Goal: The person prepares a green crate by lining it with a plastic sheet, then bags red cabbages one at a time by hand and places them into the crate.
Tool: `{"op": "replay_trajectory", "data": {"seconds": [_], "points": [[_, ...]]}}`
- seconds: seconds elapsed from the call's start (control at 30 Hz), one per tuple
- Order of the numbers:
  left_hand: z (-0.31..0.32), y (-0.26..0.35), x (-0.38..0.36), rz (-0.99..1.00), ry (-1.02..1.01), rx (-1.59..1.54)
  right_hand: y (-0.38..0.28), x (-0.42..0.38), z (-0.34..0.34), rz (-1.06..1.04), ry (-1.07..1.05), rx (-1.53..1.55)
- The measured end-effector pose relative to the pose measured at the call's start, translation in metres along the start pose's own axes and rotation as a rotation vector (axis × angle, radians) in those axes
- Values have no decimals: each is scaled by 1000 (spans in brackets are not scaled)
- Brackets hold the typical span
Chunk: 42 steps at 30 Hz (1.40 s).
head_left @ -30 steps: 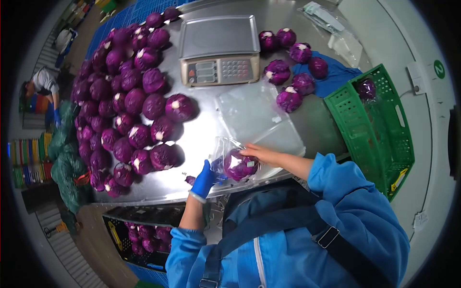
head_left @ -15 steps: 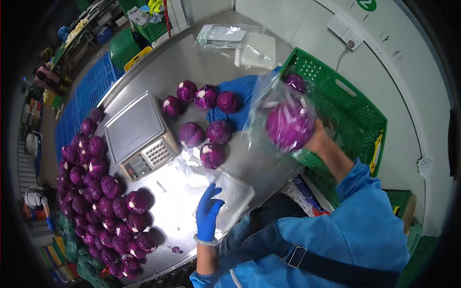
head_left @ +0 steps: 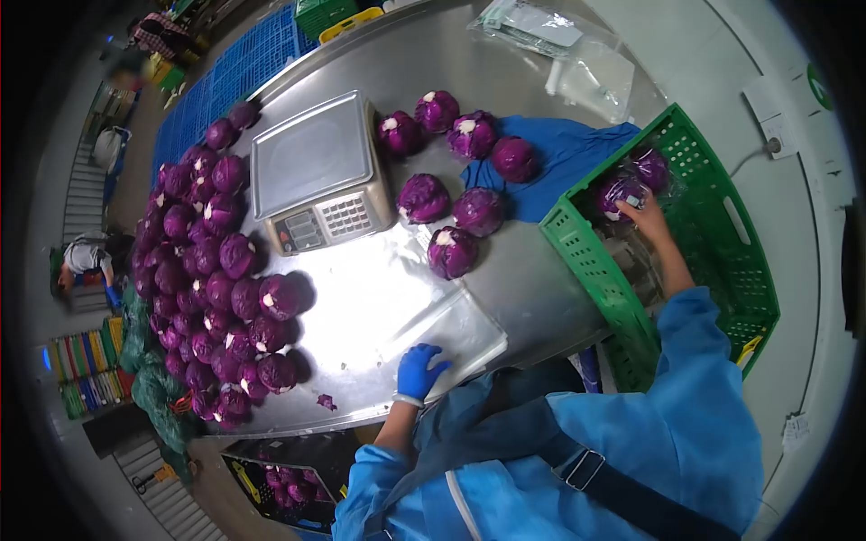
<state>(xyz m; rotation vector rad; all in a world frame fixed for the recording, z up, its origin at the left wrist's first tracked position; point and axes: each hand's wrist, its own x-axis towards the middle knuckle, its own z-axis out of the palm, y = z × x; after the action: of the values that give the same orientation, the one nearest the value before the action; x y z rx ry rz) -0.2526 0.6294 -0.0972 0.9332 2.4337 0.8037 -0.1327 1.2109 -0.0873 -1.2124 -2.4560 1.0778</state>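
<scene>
Two crated cabbages (head_left: 651,169), right hand (head_left: 648,220) on one

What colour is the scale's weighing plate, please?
The weighing plate is silver-grey, seen best in the current head view.

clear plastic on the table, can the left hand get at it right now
Probably yes: the left hand is open right beside the clear plastic, and nothing seems to lie between them.

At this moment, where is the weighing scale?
In the head view, the scale stands on the metal table, left of centre, between the big cabbage pile and the smaller cabbage group.
</scene>
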Motion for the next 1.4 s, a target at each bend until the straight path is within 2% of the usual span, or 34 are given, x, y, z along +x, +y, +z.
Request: {"op": "replay_trajectory", "data": {"seconds": [0.03,0.07,0.13,0.17,0.2,0.23,0.3,0.33,0.37,0.4,0.43,0.53,0.57,0.67,0.7,0.77,0.83,0.87,0.9,0.93,1.0,1.03,1.1,1.13,1.2,1.27,1.33,1.4], "points": [[7,-2,-1,73,1,75,-12,-5,-9,-95,99,-208],[15,-16,-2,35,-27,26,-32,-15,-20,-189,198,-416],[32,-45,-1,-38,-73,-75,-114,-43,-37,-400,369,-458],[28,-48,-2,-193,-15,-424,-158,-64,-34,-506,449,-475],[22,-47,2,-349,0,-616,-194,-91,-22,-531,379,-225],[8,-41,6,-263,51,-584,-232,-123,-7,-560,203,-94],[-26,-22,8,-151,166,-590,-256,-175,48,-1226,-73,-226],[-39,-19,6,-73,176,-559,-261,-205,86,-1195,-429,-212],[-55,-7,3,-21,203,-542,-276,-239,115,-1304,-391,-60],[-66,1,-2,31,229,-526,-288,-261,147,-1444,-363,-75],[-67,-2,-12,-18,249,-583,-300,-271,171,-1478,-472,-154],[-101,-7,-40,-304,433,-579,-271,-280,246,-1224,-672,-526],[-98,-29,-53,-271,545,-435,-273,-283,253,-1025,-804,-605],[-115,-54,-87,-160,640,21,-311,-282,258,-1000,-1204,-450],[-123,-53,-96,-157,643,41,-349,-280,258,-763,-1319,-287],[-133,-57,-110,-224,623,66,-383,-268,291,-417,-1262,196],[-123,-74,-116,-233,646,37,-442,-260,340,-482,-868,302],[-122,-75,-119,-232,631,-121,-464,-253,371,-753,-687,260],[-112,-80,-121,-209,616,-135,-482,-248,405,-1016,-491,216],[-103,-86,-121,-184,602,-146,-493,-247,439,-854,-572,35],[-105,-88,-123,-148,415,-163,-496,-237,502,-867,-486,-47],[-109,-88,-124,-130,363,-128,-493,-227,522,-776,-570,61],[-120,-90,-126,-86,415,-123,-490,-206,545,-601,-697,236],[-123,-93,-126,-60,439,-124,-490,-196,544,-513,-794,355],[-120,-103,-127,-109,487,-238,-484,-183,522,-61,-983,630],[-117,-111,-124,-146,533,-385,-478,-191,478,74,-1125,968],[-119,-121,-119,-188,496,-477,-443,-201,440,259,-1117,1131],[-121,-115,-117,-213,463,-493,-392,-220,386,450,-1379,1328]]}}
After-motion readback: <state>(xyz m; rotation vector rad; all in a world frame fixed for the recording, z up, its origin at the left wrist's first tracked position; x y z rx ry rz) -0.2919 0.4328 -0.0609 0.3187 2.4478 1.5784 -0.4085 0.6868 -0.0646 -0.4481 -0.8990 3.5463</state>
